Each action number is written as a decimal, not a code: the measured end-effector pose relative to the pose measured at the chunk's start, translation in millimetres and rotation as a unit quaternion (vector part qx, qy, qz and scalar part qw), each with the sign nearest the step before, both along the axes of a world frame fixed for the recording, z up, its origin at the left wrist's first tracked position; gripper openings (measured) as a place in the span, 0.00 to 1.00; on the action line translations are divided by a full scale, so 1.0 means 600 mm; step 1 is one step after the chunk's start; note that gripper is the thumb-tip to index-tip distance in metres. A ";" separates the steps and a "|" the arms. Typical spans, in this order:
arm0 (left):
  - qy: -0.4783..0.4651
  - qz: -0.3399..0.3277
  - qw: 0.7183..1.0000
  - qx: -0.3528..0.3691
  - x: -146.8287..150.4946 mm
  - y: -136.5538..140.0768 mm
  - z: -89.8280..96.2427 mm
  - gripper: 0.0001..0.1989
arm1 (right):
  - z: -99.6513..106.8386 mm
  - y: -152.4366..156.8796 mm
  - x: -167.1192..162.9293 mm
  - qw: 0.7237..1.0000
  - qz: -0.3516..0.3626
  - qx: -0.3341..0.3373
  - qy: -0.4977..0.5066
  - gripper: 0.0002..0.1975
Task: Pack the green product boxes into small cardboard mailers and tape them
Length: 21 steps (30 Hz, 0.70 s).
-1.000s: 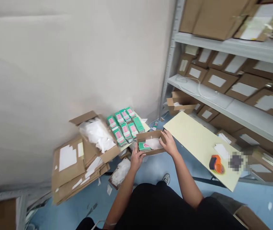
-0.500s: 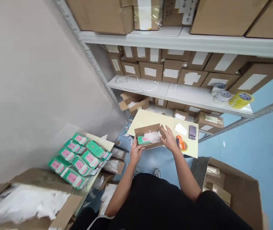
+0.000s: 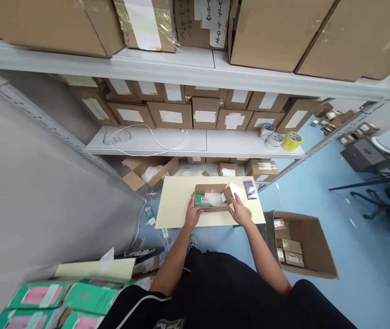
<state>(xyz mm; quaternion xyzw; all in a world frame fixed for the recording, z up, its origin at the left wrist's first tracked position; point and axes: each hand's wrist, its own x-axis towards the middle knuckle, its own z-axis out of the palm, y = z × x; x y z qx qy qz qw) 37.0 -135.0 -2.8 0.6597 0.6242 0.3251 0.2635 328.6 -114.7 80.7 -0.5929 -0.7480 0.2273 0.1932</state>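
Note:
A small open cardboard box [image 3: 210,188] sits at the yellow table [image 3: 172,201], between my two hands. My left hand [image 3: 192,214] grips its left end, thumb along the near side. My right hand [image 3: 239,211] holds the right end, fingers at the raised end flap. Inside, a green and pink carton [image 3: 200,200] lies at the left, partly covered by a white paper sheet [image 3: 215,198]. Behind my right hand are white slips [image 3: 236,189] and a dark blurred rectangular item [image 3: 250,189]. A yellow-edged round item [image 3: 249,212] is mostly hidden by that hand.
Shelves [image 3: 147,141] ahead carry many labelled cartons, a white cable [image 3: 154,137] and tape rolls [image 3: 291,141]. A large open box [image 3: 314,246] with small parcels stands at the right. Green cartons [image 3: 88,297] lie lower left. An open box [image 3: 136,176] sits behind the table.
The view has swung to the right, and the table now appears straighter. The cardboard box is now more level with the table, still between both hands.

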 end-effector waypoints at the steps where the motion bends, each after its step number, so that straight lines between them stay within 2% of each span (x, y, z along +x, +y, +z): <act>1: 0.001 -0.011 1.000 -0.012 -0.009 0.020 -0.009 0.07 | -0.007 0.000 -0.005 1.000 -0.005 -0.009 -0.008 0.27; 5: -0.013 -0.017 0.998 -0.060 -0.050 0.057 -0.048 0.07 | -0.051 0.000 -0.021 0.998 -0.039 -0.044 -0.003 0.28; 6: -0.025 -0.007 0.997 -0.069 -0.060 0.058 -0.058 0.12 | -0.064 0.001 -0.025 0.997 -0.055 -0.054 0.004 0.29; 9: -0.081 0.066 0.989 -0.101 -0.088 0.050 -0.082 0.40 | -0.104 0.007 -0.036 0.990 -0.107 -0.089 0.032 0.35; 10: -0.107 0.098 0.981 -0.127 -0.095 0.048 -0.086 0.46 | -0.117 0.010 -0.041 0.986 -0.123 -0.102 0.046 0.37; 11: -0.134 0.123 0.971 -0.154 -0.101 0.047 -0.089 0.49 | -0.128 0.012 -0.047 0.982 -0.136 -0.115 0.063 0.38; 13: -0.183 0.142 0.955 -0.187 -0.108 0.047 -0.089 0.43 | -0.147 0.015 -0.060 0.975 -0.147 -0.135 0.103 0.39; 15: -0.196 0.121 0.960 -0.161 -0.110 0.048 -0.082 0.34 | -0.162 0.016 -0.074 0.971 -0.132 -0.138 0.144 0.39; 17: -0.153 0.069 0.980 -0.107 -0.108 0.046 -0.071 0.30 | -0.172 0.013 -0.087 0.973 -0.097 -0.124 0.170 0.38; 19: -0.070 -0.033 0.993 -0.087 -0.103 0.041 -0.062 0.32 | -0.179 0.009 -0.099 0.978 -0.056 -0.113 0.169 0.38; 21: 0.022 -0.105 0.988 -0.109 -0.098 0.032 -0.057 0.38 | -0.184 0.004 -0.106 0.982 -0.021 -0.116 0.147 0.40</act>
